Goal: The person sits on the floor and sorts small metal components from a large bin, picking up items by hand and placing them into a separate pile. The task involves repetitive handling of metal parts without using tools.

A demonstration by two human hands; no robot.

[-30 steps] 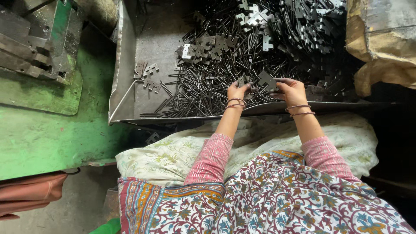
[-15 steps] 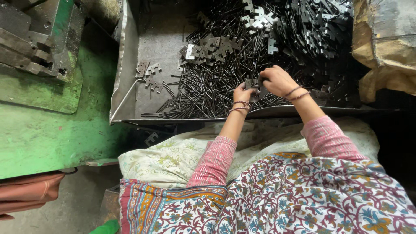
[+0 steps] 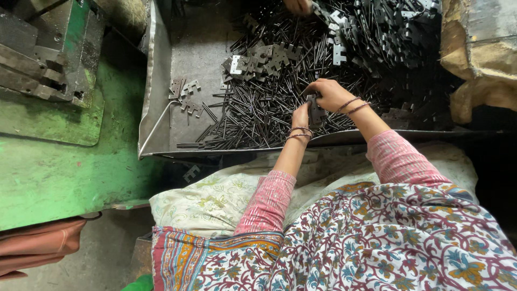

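Note:
A grey metal tray [image 3: 183, 64] holds a heap of thin dark metal rods [image 3: 253, 116] and several flat notched metal plates [image 3: 269, 56]. My left hand [image 3: 300, 116] and my right hand [image 3: 329, 94] meet over the rods near the tray's front edge. Together they pinch a small dark metal plate [image 3: 314, 106] between the fingers. Both wrists wear thin bangles, and pink sleeves cover my forearms.
Another person's hand [image 3: 297, 5] reaches into the tray at the top. A green machine table [image 3: 59, 161] with a metal block [image 3: 37, 54] lies to the left. A brown sack [image 3: 479, 64] stands at right. A pale cloth [image 3: 215, 196] covers my lap.
My right hand has swung left from the tray's front edge to join my left hand, and both now close on a small plate. The view has shifted slightly.

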